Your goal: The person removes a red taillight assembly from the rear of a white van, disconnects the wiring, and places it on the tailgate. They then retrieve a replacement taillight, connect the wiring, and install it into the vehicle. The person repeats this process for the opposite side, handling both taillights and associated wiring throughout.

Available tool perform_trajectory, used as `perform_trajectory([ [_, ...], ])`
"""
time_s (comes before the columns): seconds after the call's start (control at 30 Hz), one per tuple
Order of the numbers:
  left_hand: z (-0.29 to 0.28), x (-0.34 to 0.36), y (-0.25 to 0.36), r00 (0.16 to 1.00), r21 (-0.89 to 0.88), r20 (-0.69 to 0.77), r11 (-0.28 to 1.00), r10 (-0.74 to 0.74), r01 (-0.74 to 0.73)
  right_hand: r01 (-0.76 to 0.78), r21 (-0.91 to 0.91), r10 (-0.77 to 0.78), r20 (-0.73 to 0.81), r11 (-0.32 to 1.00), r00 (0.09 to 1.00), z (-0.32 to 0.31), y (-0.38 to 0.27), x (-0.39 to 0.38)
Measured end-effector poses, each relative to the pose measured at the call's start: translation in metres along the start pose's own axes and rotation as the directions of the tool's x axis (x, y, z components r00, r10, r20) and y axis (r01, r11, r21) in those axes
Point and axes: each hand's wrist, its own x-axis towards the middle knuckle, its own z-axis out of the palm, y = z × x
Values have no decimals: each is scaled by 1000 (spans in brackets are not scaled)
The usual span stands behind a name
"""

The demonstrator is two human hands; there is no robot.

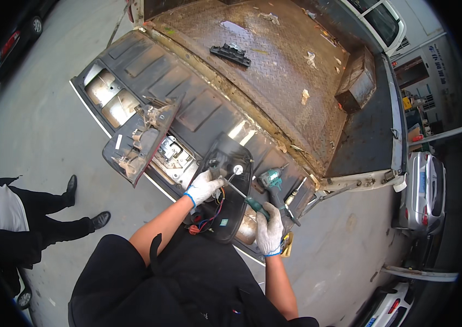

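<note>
My right hand (270, 229), in a white knit glove, is closed round the green handle of a screwdriver (255, 205). Its metal shaft slants up and left across the back of a dark lamp housing (236, 218), which lies on the lowered tailgate (192, 111). At the shaft's far end is my gloved left hand (204, 187), its fingers pinched together over the housing. What they grip is hidden. Coloured wires (219, 208) run from under that hand to a red connector (193, 229) at the housing's near edge.
A second lamp unit (142, 136) rests on the tailgate to the left. Right of the housing lie a teal power drill (272, 181) and another screwdriver (295, 192). A black plastic part (230, 55) sits in the truck bed (280, 71). At the left stands a person (29, 215).
</note>
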Motion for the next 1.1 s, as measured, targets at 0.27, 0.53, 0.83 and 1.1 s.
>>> perform_trajectory([
  [0.27,-6,16,-12,995,178,-77,983,67,-52,-226,117,235,-76,967,969,2,-7,-3],
  [0.53,-5,17,11,984,454,-158,880,-77,142,-354,451,418,-47,819,907,4,12,7],
  [0.83,-59,-39,27,952,698,-267,710,146,87,-224,533,269,-7,816,963,29,-42,83],
  [1.1,-129,-85,75,916,397,-368,918,158,1,-379,518,398,79,767,914,60,-75,81],
])
